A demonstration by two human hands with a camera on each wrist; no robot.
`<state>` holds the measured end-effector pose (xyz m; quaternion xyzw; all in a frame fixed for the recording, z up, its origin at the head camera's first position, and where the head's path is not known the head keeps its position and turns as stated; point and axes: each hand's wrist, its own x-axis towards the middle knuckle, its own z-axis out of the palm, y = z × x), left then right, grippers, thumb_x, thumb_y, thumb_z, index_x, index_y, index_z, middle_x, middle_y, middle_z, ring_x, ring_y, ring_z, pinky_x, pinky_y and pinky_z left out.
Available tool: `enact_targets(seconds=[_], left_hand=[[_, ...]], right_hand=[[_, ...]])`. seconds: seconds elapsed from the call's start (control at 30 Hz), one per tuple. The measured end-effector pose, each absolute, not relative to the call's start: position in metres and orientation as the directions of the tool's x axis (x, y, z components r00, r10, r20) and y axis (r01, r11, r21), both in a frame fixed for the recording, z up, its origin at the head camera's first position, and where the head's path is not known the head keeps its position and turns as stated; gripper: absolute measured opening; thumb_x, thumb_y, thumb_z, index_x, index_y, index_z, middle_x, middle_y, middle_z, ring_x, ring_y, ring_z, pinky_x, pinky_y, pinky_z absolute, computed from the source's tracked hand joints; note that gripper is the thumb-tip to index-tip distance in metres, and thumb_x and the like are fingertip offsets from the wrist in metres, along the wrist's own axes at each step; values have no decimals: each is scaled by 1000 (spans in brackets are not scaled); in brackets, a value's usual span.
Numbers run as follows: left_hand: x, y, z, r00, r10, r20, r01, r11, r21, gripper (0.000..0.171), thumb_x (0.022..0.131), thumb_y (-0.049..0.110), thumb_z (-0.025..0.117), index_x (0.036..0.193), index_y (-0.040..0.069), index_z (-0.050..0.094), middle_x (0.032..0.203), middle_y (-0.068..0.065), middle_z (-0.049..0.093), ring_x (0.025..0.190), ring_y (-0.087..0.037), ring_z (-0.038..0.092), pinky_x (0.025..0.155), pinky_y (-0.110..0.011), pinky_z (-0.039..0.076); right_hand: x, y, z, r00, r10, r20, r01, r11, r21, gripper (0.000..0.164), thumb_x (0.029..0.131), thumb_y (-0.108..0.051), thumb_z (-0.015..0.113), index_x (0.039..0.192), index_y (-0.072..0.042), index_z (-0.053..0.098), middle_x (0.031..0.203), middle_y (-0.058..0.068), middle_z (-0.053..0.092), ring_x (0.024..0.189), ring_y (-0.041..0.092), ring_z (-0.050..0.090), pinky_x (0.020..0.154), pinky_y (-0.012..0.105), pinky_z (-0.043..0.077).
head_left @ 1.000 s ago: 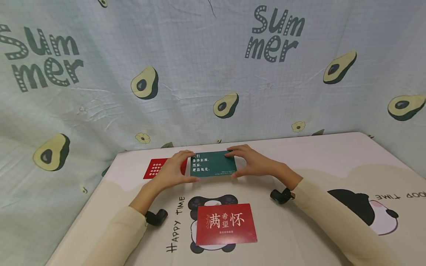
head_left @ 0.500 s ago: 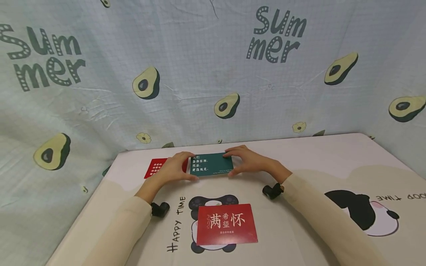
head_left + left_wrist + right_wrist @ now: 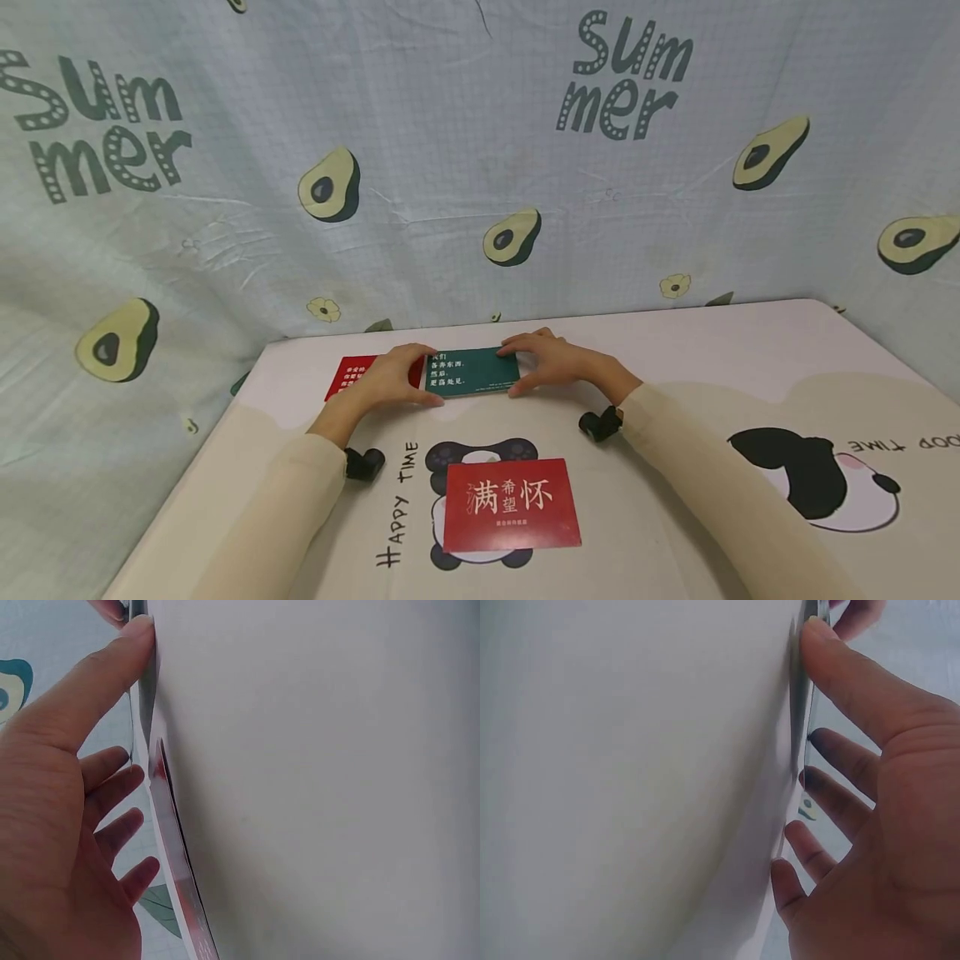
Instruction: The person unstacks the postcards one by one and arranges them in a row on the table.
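Observation:
In the head view, a green card [image 3: 476, 372] with white Chinese lettering lies flat near the back of the table. My left hand [image 3: 382, 385] pinches its left end, thumb at the near edge and index finger at the far one. At the right end, my right hand [image 3: 558, 362] pinches it the same way. A red card [image 3: 343, 375] with white writing is just left of the green one, partly hidden by my left hand. Both wrist views show the thumb [image 3: 105, 679] and the thumb [image 3: 847, 675] at the card's thin edge, the other fingers spread.
Closer to me, another red card [image 3: 512, 529] with white characters lies over a printed panda. The light tabletop [image 3: 660, 500] carries more prints, including a black-and-white animal [image 3: 798, 471] at right. A hanging cloth [image 3: 420, 167] with avocado prints rises behind the table.
The green card has shifted slightly left and down toward the table, with my right hand moving left along with it. My left hand stays at its end. The red cards keep their places.

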<state>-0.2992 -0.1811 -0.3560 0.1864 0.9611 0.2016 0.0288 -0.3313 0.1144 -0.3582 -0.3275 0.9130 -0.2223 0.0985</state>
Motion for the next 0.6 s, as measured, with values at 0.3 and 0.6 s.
enact_targets(seconds=[0.3,0.6], left_hand=[[-300,-182,-357,-928,374,10,351,861,367,83,71,40,81,140,12,46,143,-14,43,132,-34,35,106,-56,29],[-302,-183,-358,-926,377,-24,342,863,372,83,73,40,79,143,14,42,146,-14,40,135,-35,29,105,-59,29]], right_hand=[[-334,113,-362,-771,-635,-41,-551,698,-456,70,78,-46,76,139,-21,52,148,1,38,133,29,25,103,57,26],[-332,112,-360,-770,-636,-47,-555,705,-443,70,79,-44,75,140,-19,50,149,2,37,133,31,24,104,58,24]])
